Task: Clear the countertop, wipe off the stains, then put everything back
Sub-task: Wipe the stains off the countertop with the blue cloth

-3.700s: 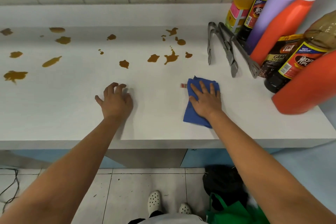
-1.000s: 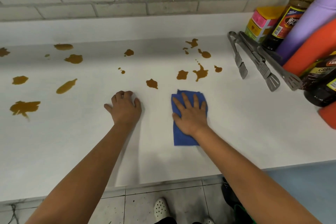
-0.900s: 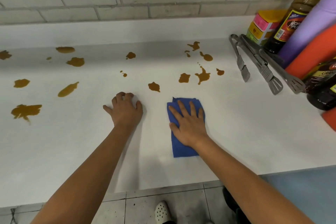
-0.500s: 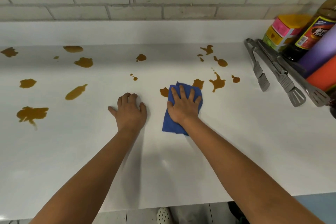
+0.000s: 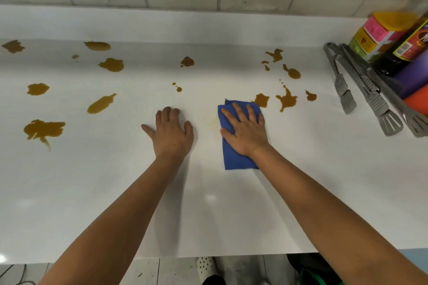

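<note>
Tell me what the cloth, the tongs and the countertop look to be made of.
Cloth: soft blue fabric, likely microfibre; it lies folded, with a matte, slightly fuzzy look. Tongs: dull grey metal, probably stainless steel; thin rigid arms with ribbed, slotted ends. Countertop: white, smooth and hard, maybe laminate or solid surface; light glints off it faintly.
</note>
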